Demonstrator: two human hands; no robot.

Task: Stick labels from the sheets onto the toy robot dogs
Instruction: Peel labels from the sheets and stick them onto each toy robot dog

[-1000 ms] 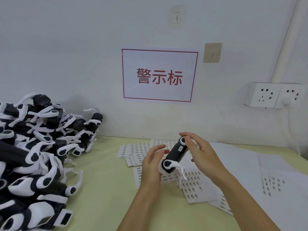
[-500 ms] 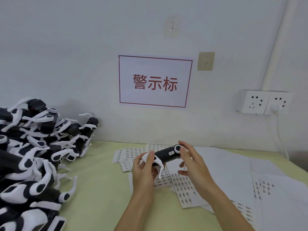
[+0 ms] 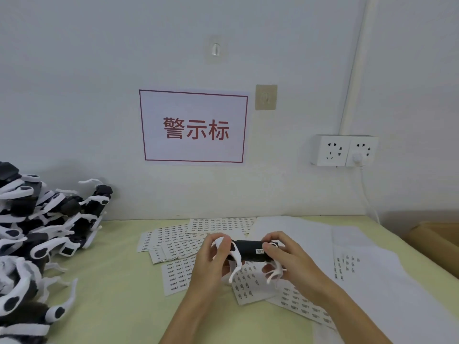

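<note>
Toy robot dog (image 3: 248,250) held level above the label sheets (image 3: 188,244), black body running left to right, white legs hanging down toward the paper. Left hand (image 3: 211,261) wrapped round the front end, fingers curled over a white leg joint, probably to keep the body from rolling. Right hand (image 3: 288,256) clasping the other end, fingers curled over the top, thumb tip lying right beside a small white label (image 3: 260,251) on the near side of the body. Likely pressing the label's edge down; whether fully bonded, cannot tell.

Gripped at both ends so as to leave the side with the label facing up toward the eyes, free for checking and rubbing.

Sheets fanned out and overlapping on the pale green table (image 3: 119,281), directly under the hands, close enough for a short reach to the next label. Blank white paper (image 3: 372,269) spread to the right, some with a few labels remaining. Pile of toy dogs (image 3: 37,232) heaped at the left edge against the wall, well apart from the hands; labelled or not, impossible to judge. Cardboard box (image 3: 437,242) off the far right corner.

On the wall: red-bordered sign (image 3: 193,127), sockets (image 3: 345,150) with a plug and white cord.

Many dogs apparently remaining.
</note>
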